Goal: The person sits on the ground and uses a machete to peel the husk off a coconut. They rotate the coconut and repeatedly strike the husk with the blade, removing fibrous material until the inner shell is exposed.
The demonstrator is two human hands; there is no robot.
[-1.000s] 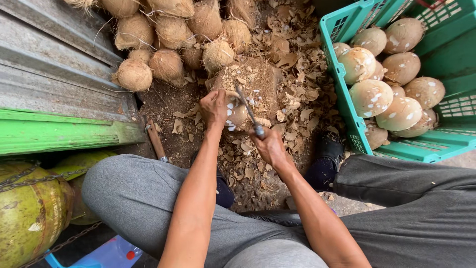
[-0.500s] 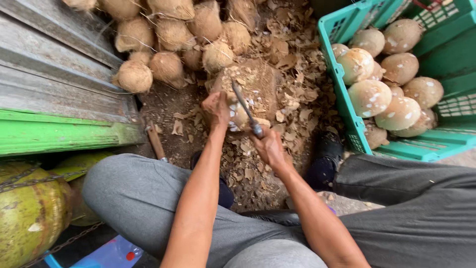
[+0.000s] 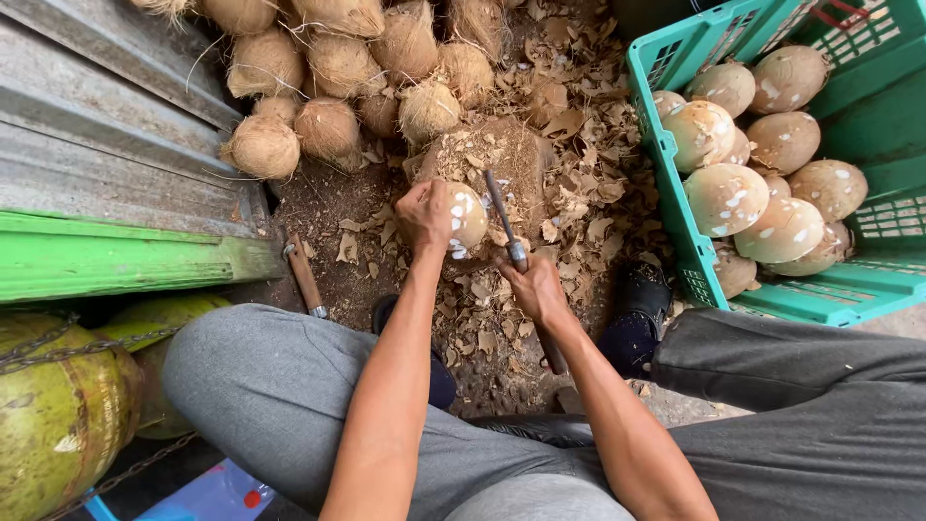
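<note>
Right hand (image 3: 536, 289) clamped on knife (image 3: 505, 220), long axis near-far, blade pointing far-left. Left hand (image 3: 422, 212) clamped on coconut (image 3: 467, 216).

One head-worn camera looks steeply down, close over lap and ground.

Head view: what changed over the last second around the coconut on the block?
The right hand swung the metal-bladed knife slightly, its blade now standing just right of the pale, partly peeled coconut. The left hand kept gripping that coconut on the chopping block. The green plastic crate and husked brown coconut pile stayed put.
</note>
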